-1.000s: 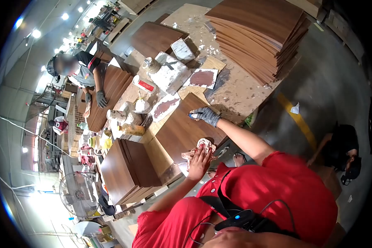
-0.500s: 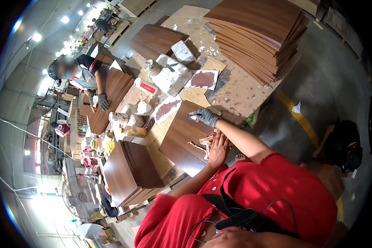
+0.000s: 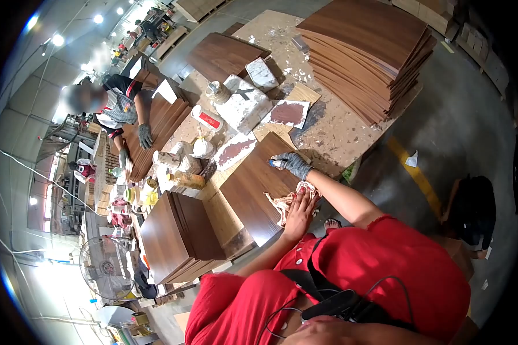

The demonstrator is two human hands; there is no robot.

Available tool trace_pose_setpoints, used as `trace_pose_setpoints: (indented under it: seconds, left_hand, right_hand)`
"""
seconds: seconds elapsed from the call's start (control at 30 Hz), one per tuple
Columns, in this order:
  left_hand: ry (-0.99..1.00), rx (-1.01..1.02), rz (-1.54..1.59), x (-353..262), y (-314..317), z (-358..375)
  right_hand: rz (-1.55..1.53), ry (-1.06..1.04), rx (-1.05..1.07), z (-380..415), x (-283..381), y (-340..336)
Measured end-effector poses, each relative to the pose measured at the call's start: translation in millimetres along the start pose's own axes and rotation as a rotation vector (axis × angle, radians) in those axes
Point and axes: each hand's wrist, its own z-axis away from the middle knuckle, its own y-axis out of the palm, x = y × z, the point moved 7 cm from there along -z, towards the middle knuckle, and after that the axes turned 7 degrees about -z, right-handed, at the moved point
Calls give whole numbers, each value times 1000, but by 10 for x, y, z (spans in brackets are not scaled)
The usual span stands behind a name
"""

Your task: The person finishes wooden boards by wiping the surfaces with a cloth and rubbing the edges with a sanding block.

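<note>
Rag on the board, both hands down.
From the head view, we had our bare left hand (image 3: 301, 211) out flat over the crumpled rag (image 3: 283, 207), at the brown board's (image 3: 256, 187) near edge; our gloved right hand (image 3: 294, 165) lay loosely spread, touching the board farther up.

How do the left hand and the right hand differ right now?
The left hand is bare, while the right hand is gloved in grey.
The left hand lies on a crumpled cloth; the right hand rests on the brown panel without one.
Both are at the same panel.
</note>
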Motion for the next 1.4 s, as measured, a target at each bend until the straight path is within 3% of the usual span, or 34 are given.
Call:
trace_pose_setpoints:
  seconds: [0.37, 0.63, 0.73, 1.03, 1.07, 1.4]
  left_hand:
    - [-19, -93, -8, -107, 103, -167]
    - [-70, 30, 24, 226, -94, 621]
    - [-62, 11, 59, 401, -143, 968]
    - [-86, 86, 131, 966, -371, 2130]
    - [-100, 18, 155, 999, -413, 2221]
    - [-165, -32, 151, 1144, -469, 2571]
  right_hand:
    - [55, 83, -28, -30, -51, -21]
    - [30, 84, 35, -54, -37, -14]
    - [223, 79, 7, 3, 80, 35]
    - [184, 189, -115, -41, 5, -14]
    - [149, 196, -120, -50, -13, -33]
    - [86, 184, -229, -79, -93, -152]
